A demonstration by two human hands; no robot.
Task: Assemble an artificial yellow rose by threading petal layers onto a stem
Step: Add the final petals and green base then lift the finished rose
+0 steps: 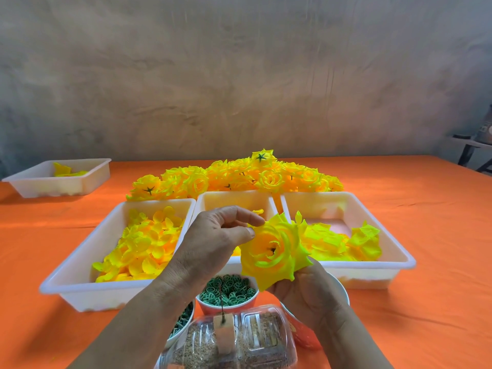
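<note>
A yellow rose head (pixel 274 251) with layered petals is held above the trays, its open centre facing me. My right hand (pixel 306 291) grips it from below and behind, fingers curled round its base; the stem is hidden. My left hand (pixel 215 235) pinches an outer petal edge at the rose's upper left between thumb and forefinger. A thin green spike (pixel 221 302) stands upright on a clear plastic jar (pixel 229 339) below the rose.
Three white trays sit ahead: the left tray (pixel 80 262) holds rounded yellow petals, the middle tray (pixel 234 198) is mostly hidden, the right tray (pixel 394 249) holds pointed petal layers. Finished roses (pixel 234 177) are piled behind. Bowls of green rings (pixel 229 291) and green pieces (pixel 183 320) stand near. Another tray (pixel 87 179) sits far left.
</note>
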